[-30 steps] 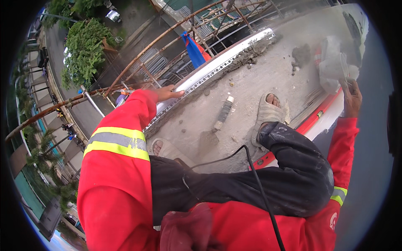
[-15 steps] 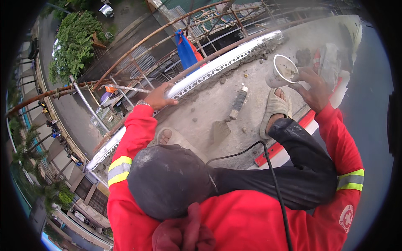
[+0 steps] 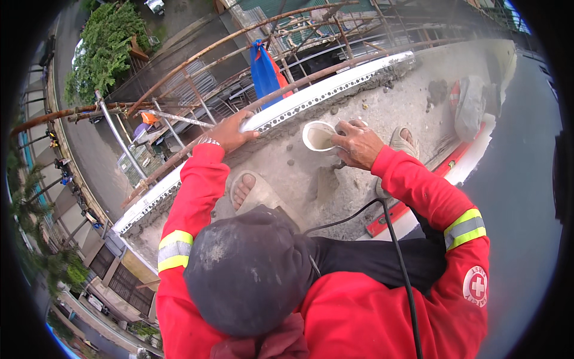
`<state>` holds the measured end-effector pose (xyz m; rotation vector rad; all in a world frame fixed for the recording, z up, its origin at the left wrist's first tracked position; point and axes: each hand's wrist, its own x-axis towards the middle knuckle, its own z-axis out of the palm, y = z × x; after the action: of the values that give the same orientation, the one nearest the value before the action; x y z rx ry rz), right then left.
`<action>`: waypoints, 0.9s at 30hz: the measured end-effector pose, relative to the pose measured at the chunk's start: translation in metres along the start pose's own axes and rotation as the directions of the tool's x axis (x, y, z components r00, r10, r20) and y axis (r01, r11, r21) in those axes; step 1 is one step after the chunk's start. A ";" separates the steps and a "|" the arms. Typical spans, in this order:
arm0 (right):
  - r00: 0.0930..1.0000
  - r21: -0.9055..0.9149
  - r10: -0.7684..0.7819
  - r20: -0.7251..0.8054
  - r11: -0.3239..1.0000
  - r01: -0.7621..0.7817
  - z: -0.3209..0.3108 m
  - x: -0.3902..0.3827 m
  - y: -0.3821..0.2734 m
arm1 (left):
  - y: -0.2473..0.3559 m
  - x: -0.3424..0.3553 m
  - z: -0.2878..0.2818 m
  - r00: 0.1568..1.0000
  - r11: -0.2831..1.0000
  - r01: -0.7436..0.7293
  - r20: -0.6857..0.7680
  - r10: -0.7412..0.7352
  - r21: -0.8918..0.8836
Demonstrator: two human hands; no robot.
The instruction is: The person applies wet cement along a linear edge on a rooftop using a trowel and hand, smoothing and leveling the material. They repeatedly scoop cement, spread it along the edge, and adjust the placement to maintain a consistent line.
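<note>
My right hand (image 3: 360,145) grips a white plastic cup (image 3: 318,136) by its rim, above the middle of the concrete ledge (image 3: 371,119). The cup is tilted, and a greyish coat shows inside it. My left hand (image 3: 233,133) is closed over a white perforated edge trim (image 3: 311,94), its thumb on the inner side. Wet grey mortar (image 3: 359,82) lines the trim. Below the cup lies a trowel, its blade (image 3: 326,182) caked with cement; my right hand and the cup hide most of its handle.
Rusty scaffold pipes (image 3: 197,57) run outside the ledge, with a drop to the street (image 3: 110,146) beyond. A blue and red cloth (image 3: 266,75) hangs there. A red bar (image 3: 382,222), a clear plastic bag (image 3: 470,110) and a black cable (image 3: 391,245) are close by.
My right hand has brought the cup leftward and nearer, from beside my right foot to over the trowel. The left hand stays on the trim.
</note>
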<state>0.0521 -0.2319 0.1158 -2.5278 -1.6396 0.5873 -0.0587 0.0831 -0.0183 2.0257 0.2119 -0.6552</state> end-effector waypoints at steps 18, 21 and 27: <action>0.975 -0.135 -0.104 0.195 0.982 0.131 0.015 0.027 -0.022 | 0.003 -0.002 0.001 1.000 1.000 0.000 -0.016 0.000 -0.008; 0.979 -0.141 -0.096 0.182 0.982 0.123 0.012 0.025 -0.017 | 0.004 -0.002 0.001 0.999 1.000 0.003 -0.038 -0.003 0.022; 0.983 -0.160 -0.073 0.170 0.982 0.101 0.014 0.017 -0.005 | 0.008 -0.003 -0.001 0.999 0.999 0.043 -0.012 -0.042 0.034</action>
<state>0.0490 -0.2162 0.0999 -2.5656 -1.9218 0.6932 -0.0577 0.0799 -0.0098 2.0631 0.2523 -0.6783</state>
